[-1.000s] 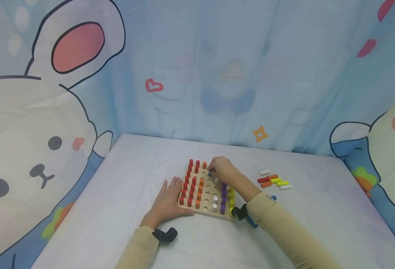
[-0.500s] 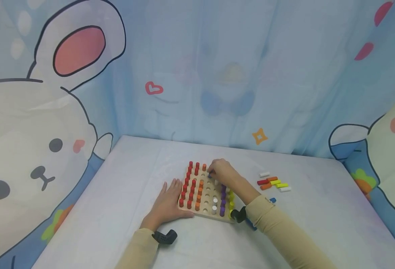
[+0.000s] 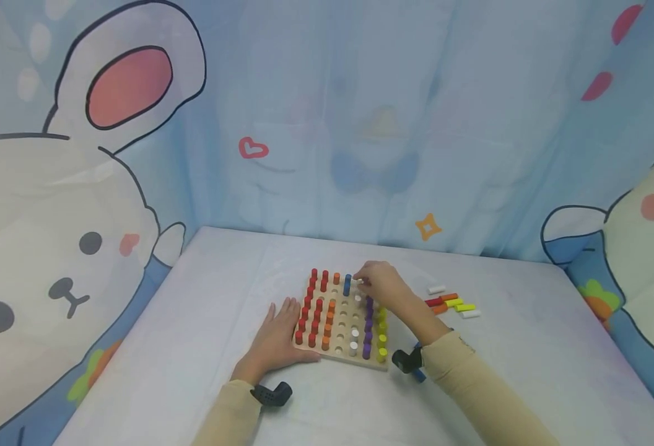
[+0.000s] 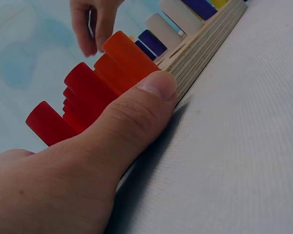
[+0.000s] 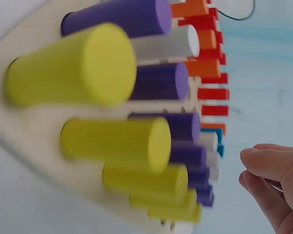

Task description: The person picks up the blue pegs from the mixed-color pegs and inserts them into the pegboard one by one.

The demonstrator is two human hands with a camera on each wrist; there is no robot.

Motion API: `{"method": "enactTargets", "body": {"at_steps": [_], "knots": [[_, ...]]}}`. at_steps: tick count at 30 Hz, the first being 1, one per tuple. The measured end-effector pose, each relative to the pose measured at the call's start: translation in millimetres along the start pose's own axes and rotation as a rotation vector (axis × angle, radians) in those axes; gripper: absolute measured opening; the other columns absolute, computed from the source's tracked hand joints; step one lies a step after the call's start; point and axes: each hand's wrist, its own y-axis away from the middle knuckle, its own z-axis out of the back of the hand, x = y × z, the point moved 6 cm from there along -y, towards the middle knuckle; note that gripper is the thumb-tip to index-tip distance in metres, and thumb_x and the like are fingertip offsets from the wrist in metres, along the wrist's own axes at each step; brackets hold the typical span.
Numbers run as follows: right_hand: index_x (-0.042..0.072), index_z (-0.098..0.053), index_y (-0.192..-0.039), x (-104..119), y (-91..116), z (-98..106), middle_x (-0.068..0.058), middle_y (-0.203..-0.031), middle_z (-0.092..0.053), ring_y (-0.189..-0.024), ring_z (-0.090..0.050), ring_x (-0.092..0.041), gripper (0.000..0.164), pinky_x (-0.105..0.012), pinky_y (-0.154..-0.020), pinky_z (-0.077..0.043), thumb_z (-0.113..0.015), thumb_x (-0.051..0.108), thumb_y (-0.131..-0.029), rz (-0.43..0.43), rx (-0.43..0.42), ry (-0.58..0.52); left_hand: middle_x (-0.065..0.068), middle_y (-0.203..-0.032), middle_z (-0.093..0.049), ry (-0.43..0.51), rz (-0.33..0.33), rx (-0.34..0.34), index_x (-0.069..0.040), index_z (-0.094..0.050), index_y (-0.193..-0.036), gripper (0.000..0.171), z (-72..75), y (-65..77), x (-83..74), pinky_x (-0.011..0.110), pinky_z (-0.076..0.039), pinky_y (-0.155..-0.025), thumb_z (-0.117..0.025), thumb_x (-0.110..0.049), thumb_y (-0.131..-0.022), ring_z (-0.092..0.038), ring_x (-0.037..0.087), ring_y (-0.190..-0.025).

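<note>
From well above, the head view faces the table's [image 3: 238, 260] far edge; close wrist views look across the pegboard [image 3: 345, 355] from its near edge and near right corner, sharing its pegs [image 4: 129, 53].

Right-wrist view: right hand [image 5: 282, 169] cut off, nearest yellow peg [image 5: 71, 66] blurred

My table [image 3: 238, 272]: white, fabric-textured top
Pegboard [image 3: 348, 325]: lying flat before me
Loose pegs [image 3: 453, 303]: right of board, loosely bunched; white, red, orange, yellow
Blue pegs [image 3: 418, 376]: nearer me, partly hidden
</note>
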Motion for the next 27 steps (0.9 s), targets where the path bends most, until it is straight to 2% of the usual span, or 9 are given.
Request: {"method": "enactTargets", "body": {"at_steps": [9, 13, 15, 20, 24, 27], "knots": [[0.005, -0.071, -0.106, -31.2, 36.5, 30.7, -0.010, -0.100, -0.069, -0.093, -0.067, -0.025, 0.022, -0.037, -0.080, -0.058, -0.071, 0.009, -0.084, -0.125, -0.064, -0.049, 0.006, -0.159, -0.020, 0.011, 0.009, -0.001, -0.009, -0.019, -0.152, 0.124, -0.7, 1.8, 1.1, 0.046, -0.003, -0.122, -0.060, -0.083, -0.062, -0.012, 0.020, -0.149], [0.004, -0.071, -0.107, -47.0, 60.3, 39.9, -0.012, -0.101, -0.068, -0.094, -0.067, -0.027, 0.023, -0.038, -0.079, -0.059, -0.070, 0.009, -0.084, -0.160, -0.104, -0.062, 0.006, -0.159, -0.020, 0.027, 0.016, 0.009, -0.010, -0.019, -0.152, 0.123, -1.5, 2.8, 0.1, 0.046, -0.003, -0.122, -0.062, -0.082, -0.062, -0.011, 0.019, -0.149], [0.004, -0.070, -0.109, -55.4, 72.1, 42.7, -0.013, -0.102, -0.067, -0.095, -0.068, -0.029, 0.024, -0.036, -0.074, -0.060, -0.070, 0.009, -0.085, -0.201, -0.107, -0.084, 0.005, -0.159, -0.019, 0.032, 0.023, 0.013, -0.010, -0.019, -0.152, 0.123, -0.9, 3.5, -0.4, 0.046, -0.003, -0.122, -0.063, -0.081, -0.062, -0.010, 0.019, -0.149], [0.002, -0.068, -0.113, -74.1, 99.9, 44.9, -0.016, -0.104, -0.066, -0.090, -0.068, -0.030, 0.030, -0.035, -0.069, -0.060, -0.070, 0.010, -0.084, -0.308, -0.093, -0.112, 0.005, -0.160, -0.018, 0.032, 0.029, 0.013, -0.011, -0.018, -0.152, 0.123, 0.1, 4.0, -1.5, 0.045, -0.002, -0.122, -0.063, -0.081, -0.062, -0.009, 0.018, -0.149], [-0.002, -0.069, -0.109, -85.9, 123.0, 41.2, -0.019, -0.100, -0.067, -0.087, -0.067, -0.032, 0.030, -0.042, -0.074, -0.059, -0.073, 0.006, -0.081, -0.304, -0.144, -0.110, 0.005, -0.159, -0.018, 0.035, 0.027, 0.016, -0.010, -0.018, -0.152, 0.122, -0.5, 3.7, -3.0, 0.044, -0.002, -0.122, -0.064, -0.080, -0.063, -0.009, 0.018, -0.149], [0.002, -0.070, -0.107, -100.4, 140.6, 29.1, -0.017, -0.098, -0.068, -0.086, -0.068, -0.031, 0.030, -0.039, -0.067, -0.059, -0.076, 0.009, -0.079, -0.323, -0.147, -0.096, 0.006, -0.159, -0.019, 0.040, 0.022, 0.015, -0.010, -0.019, -0.152, 0.121, -1.3, 3.4, -5.0, 0.045, -0.002, -0.122, -0.064, -0.078, -0.063, -0.010, 0.019, -0.149]]}}
